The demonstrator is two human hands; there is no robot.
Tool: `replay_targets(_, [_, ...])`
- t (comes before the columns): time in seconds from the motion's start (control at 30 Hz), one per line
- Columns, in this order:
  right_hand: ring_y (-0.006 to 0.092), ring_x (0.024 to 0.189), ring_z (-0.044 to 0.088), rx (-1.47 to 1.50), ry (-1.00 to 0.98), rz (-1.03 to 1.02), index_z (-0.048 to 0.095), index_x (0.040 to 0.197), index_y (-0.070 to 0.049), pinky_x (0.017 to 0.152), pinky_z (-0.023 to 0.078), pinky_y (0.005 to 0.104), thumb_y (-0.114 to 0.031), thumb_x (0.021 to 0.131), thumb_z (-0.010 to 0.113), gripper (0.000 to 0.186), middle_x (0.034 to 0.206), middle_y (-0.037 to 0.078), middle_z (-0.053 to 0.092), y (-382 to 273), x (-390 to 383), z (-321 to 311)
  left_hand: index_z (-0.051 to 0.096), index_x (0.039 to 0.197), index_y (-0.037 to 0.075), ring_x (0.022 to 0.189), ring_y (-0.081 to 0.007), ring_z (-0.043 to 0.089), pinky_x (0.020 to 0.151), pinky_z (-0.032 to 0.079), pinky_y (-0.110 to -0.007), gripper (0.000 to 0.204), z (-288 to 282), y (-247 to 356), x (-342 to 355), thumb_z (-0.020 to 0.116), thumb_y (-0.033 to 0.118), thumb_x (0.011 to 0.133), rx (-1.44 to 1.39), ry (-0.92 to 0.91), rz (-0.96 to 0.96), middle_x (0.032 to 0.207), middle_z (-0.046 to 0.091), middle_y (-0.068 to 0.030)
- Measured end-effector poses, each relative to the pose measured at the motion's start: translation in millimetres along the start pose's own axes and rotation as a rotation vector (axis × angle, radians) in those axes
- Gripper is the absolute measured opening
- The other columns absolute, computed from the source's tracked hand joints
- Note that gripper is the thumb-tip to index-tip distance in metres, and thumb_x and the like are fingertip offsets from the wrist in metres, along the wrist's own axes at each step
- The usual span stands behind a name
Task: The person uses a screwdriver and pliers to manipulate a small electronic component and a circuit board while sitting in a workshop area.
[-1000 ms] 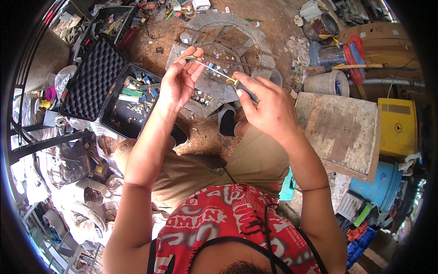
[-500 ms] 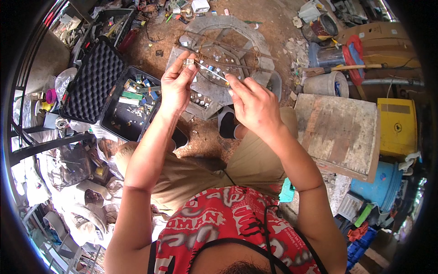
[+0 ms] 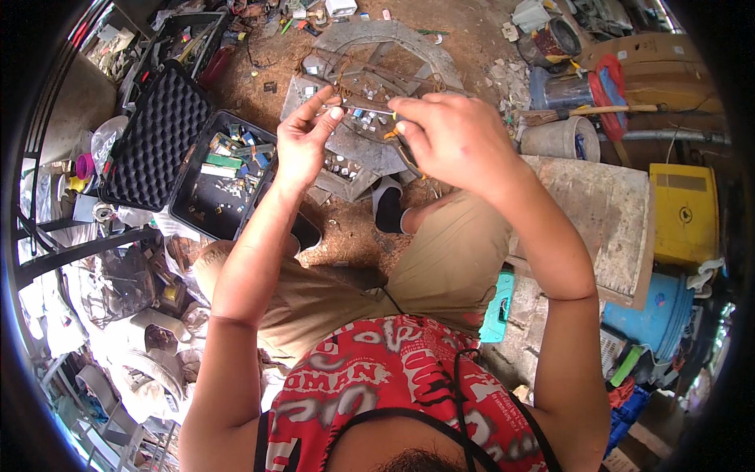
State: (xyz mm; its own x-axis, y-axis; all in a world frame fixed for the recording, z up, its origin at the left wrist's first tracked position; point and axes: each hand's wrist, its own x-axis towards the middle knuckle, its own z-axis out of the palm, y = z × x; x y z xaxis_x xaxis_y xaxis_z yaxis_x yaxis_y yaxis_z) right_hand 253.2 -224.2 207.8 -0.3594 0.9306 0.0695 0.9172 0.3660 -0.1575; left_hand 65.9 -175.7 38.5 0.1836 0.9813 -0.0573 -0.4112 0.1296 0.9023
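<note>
My left hand (image 3: 305,145) pinches a small part (image 3: 336,101) between thumb and fingertips; its details are too small to make out. A screwdriver's thin metal shaft (image 3: 368,109) reaches across from my right hand (image 3: 452,138) to that part. My right fingers close round the screwdriver's handle, of which only a bit of yellow shows. Just under the right hand are pliers with orange and black handles (image 3: 409,157); I cannot tell whether they lie on the frame below or touch the hand. Beneath both hands is a grey ring-shaped frame (image 3: 393,31) scattered with small pieces.
To the left stands an open black case (image 3: 206,212) with a foam-lined lid (image 3: 157,141), holding circuit boards and small parts. A worn wooden board (image 3: 582,228) lies at right, beside a yellow box (image 3: 683,216) and a blue bin (image 3: 649,315). A teal case (image 3: 497,307) sits by my right thigh.
My right hand has moved up and turned, bringing the screwdriver shaft nearly level. The pliers under it have come into view. My left hand keeps its pinch and has shifted only slightly.
</note>
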Motion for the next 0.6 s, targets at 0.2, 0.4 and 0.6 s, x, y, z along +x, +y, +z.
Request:
replay_targets(0.2, [0.0260,0.085,0.068,0.630,0.257,0.243,0.064,0.117,-0.006,0.076,0.053,0.0368,-0.025,0.092,0.064,0.032,0.093,0.015,0.070,20.6,-33.8,22.8,0.054,0.132,-0.002,0.108,-0.0196,0.063,0.096,0.052,-0.033,0.042,-10.0,2.9,4.5,0.065,0.005,0.092,-0.074,-0.053,0.097,0.121,0.065,-0.0130])
replay_targets(0.4, [0.0077,0.083,0.056,1.002,0.305,0.317,0.058,0.118,-0.001,0.076,0.048,0.0255,-0.013,0.091,0.067,0.032,0.094,0.002,0.063,8.8,-37.3,76.8,0.048,0.137,-0.003,0.114,-0.0250,0.062,0.099,0.052,-0.036,0.043,-4.6,4.8,-4.3,0.057,0.010,0.097,-0.520,-0.300,-0.132,0.133,0.057,-0.0184])
replay_targets(0.6, [0.0139,0.084,0.059,0.937,0.321,0.267,0.057,0.122,-0.001,0.080,0.049,0.0297,-0.013,0.090,0.064,0.035,0.095,0.007,0.065,-4.1,-11.6,88.7,0.042,0.138,-0.006,0.114,-0.0238,0.061,0.102,0.050,-0.035,0.048,0.6,9.2,-13.1,0.056,0.013,0.097,-0.658,-0.349,-0.267,0.131,0.057,-0.0183])
